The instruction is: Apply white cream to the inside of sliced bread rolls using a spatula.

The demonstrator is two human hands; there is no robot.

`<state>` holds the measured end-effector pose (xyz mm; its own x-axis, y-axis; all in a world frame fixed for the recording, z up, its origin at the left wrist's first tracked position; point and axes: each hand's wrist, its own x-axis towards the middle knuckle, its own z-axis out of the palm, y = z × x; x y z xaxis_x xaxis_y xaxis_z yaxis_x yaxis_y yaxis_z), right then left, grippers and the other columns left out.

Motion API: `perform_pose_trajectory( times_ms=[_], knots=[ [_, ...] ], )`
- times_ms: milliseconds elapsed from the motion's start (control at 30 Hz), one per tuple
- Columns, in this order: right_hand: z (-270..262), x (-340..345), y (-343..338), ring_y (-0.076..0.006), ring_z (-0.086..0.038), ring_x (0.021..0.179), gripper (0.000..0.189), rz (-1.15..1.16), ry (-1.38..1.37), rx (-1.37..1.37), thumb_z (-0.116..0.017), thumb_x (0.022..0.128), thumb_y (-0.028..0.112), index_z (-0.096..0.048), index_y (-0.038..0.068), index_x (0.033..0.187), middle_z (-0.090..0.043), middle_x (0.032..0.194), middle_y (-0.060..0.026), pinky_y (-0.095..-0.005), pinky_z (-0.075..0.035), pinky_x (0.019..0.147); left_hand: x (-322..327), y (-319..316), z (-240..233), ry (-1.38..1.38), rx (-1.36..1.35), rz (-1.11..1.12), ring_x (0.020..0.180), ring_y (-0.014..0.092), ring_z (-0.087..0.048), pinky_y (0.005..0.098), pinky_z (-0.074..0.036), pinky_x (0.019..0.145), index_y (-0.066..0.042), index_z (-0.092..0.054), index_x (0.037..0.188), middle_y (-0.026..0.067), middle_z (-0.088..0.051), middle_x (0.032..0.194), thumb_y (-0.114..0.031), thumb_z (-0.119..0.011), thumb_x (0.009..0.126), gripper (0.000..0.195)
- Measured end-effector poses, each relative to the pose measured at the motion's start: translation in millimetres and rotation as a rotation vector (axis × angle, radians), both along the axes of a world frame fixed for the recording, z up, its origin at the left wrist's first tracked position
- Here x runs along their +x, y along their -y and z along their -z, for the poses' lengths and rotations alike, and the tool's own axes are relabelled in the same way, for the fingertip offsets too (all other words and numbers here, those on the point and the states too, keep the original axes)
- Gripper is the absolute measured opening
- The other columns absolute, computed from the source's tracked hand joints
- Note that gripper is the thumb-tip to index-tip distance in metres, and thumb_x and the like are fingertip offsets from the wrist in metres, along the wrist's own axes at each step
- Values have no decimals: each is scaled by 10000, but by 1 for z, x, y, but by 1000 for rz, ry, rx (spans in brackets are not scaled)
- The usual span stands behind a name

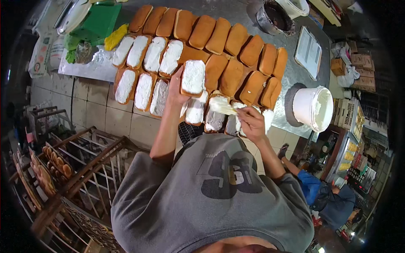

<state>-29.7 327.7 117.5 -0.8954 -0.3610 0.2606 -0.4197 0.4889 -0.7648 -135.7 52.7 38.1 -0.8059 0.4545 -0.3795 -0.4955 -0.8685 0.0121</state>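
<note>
My left hand (pixel 177 87) holds up a slab of bread (pixel 194 77) whose upward face is coated in white cream. My right hand (pixel 253 122) grips a spreading tool, probably a spatula, its cream-covered blade (pixel 222 106) over the front row of bread. Cream-coated pieces (pixel 155 54) stand in two rows at the left, and more coated pieces (pixel 194 111) line the edge nearest me. Behind and to the right lie several plain brown-topped loaves (pixel 202 31) on a brown board or tray (pixel 193 54). The tool's handle is mostly hidden in my fingers.
A white bucket (pixel 305 107) smeared with cream stands right on the metal table (pixel 292 82). Farther back are a clipboard (pixel 308 53) and a dark-coated pot (pixel 273 19). A yellow bag (pixel 116 37) lies back left. A metal rack (pixel 91 158) stands lower left; another person (pixel 332 199) is at right.
</note>
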Motion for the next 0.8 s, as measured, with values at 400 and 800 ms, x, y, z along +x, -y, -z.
perform_pose_trajectory(
  times_ms=[400, 800],
  knots=[
    [-13, 40, -24, -104, -540, 712, 260, 554, 162, -206, -612, 826, -120, -656, -67, 1077, -595, 840, -77, -224, -422, 629, 12, -11, -20, 219, -535, -268, 1370, 285, -316, 473, -218, 1168, -60, -234, 1471, 143, -278, 1506, -394, -361, 1026, 571],
    [-17, 64, -96, -108, -570, 778, 252, 778, 189, -337, -589, 882, -62, -620, -102, 1128, -609, 858, -75, -223, -449, 696, -37, -109, -38, -891, -2671, 518, 1218, 453, -453, 527, -370, 1018, 21, -607, 1209, 254, -540, 1274, -524, -609, 842, 657]
  ],
)
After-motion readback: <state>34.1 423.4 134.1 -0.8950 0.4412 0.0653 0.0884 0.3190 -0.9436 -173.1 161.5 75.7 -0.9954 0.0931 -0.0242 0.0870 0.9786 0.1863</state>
